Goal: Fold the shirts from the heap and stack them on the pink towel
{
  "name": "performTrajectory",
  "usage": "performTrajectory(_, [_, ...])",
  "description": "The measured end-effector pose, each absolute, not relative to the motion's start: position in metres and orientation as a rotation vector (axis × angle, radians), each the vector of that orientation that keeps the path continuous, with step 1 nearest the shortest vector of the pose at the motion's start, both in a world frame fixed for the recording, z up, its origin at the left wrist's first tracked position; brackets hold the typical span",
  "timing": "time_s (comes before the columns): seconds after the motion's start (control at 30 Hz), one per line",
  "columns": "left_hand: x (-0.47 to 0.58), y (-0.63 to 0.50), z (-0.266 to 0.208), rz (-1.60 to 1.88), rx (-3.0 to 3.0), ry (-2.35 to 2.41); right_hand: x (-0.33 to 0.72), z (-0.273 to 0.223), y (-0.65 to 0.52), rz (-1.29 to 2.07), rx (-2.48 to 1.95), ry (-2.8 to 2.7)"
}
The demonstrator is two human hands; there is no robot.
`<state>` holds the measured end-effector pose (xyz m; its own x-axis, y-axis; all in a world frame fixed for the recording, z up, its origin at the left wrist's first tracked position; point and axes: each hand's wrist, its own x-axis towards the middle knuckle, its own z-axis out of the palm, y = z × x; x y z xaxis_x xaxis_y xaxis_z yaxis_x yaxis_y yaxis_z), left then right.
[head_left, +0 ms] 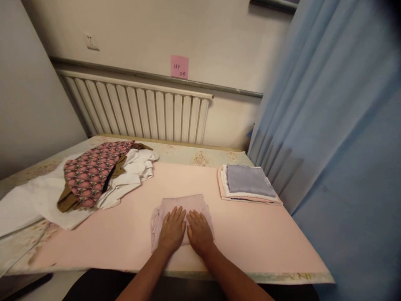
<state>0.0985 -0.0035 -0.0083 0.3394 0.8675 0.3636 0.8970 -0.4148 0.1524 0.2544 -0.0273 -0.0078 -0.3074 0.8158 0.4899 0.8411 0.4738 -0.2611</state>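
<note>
A folded pale lilac garment point(184, 202) lies on the pink sheet point(131, 234), near the front of the table. My left hand point(173, 228) rests flat on its left half, fingers stretched out and pointing away from me. Beside it my right hand point(199, 230) lies flat on the right half, also with fingers extended. The two hands are close together at the garment's middle, with a narrow gap between them. Loose layers of the cloth show past its left and right sides. Part of the garment is hidden under my palms.
To the left lies a loose heap of clothes: a patterned pink cloth point(94, 171) over brown and white garments point(131, 175). A folded stack topped by a grey-blue cloth point(249, 180) sits at the right. A blue curtain point(313, 125) hangs along the right edge; a radiator point(140, 108) stands behind.
</note>
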Motion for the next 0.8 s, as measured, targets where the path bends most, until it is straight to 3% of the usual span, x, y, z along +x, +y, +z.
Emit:
performTrajectory(0.2, [0.088, -0.006, -0.009, -0.669, -2.574, -1.7, 0.27, -0.013, -0.04, -0.038, -1.364, -2.142])
performTrajectory(0.33, [0.063, -0.009, 0.002, -0.884, -2.482, -1.883, 0.295, -0.009, -0.047, -0.005, -1.426, -1.938])
performTrajectory(0.53, [0.012, -0.011, 0.025, -1.02, -2.173, -2.584, 0.327, 0.01, -0.033, 0.602, -1.836, -1.41])
performTrajectory(0.8, [0.002, -0.009, 0.027, -1.155, -2.065, -3.0, 0.327, 0.011, -0.006, 0.954, -1.828, -1.325])
